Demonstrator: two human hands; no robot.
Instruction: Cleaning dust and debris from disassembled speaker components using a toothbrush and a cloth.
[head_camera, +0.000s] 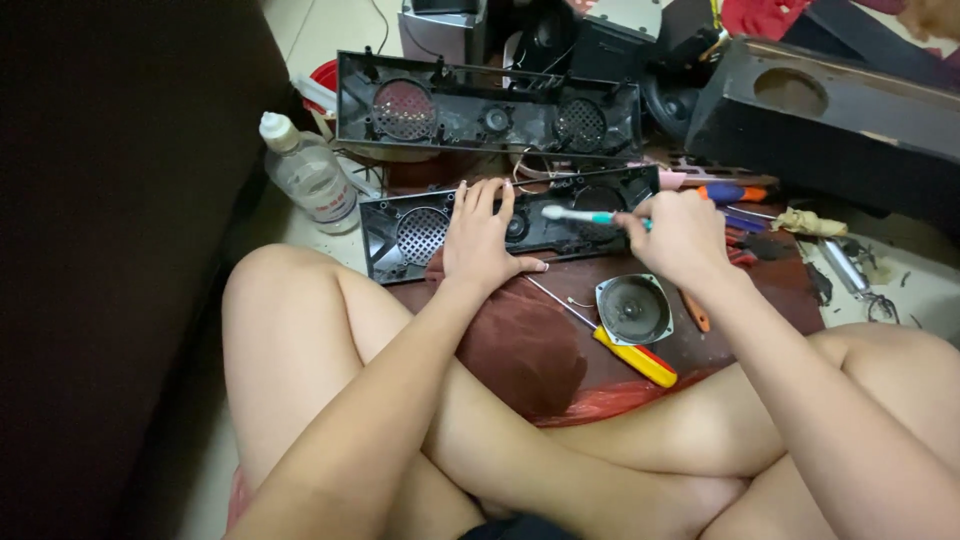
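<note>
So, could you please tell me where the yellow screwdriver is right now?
The yellow screwdriver lies in the middle of the head view on the dark red cloth, just below the loose round speaker and under the right hand.

Dim, warm indoor light; deep shadow at left, perhaps slight edge blur.

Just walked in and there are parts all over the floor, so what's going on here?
A person sits cross-legged on the floor. Their left hand presses flat on a black speaker panel, while the right hand holds a toothbrush with its head on the panel. A loose speaker and a yellow screwdriver lie on a brown cloth nearby. A second panel stands behind, a clear bottle to the left.
</note>
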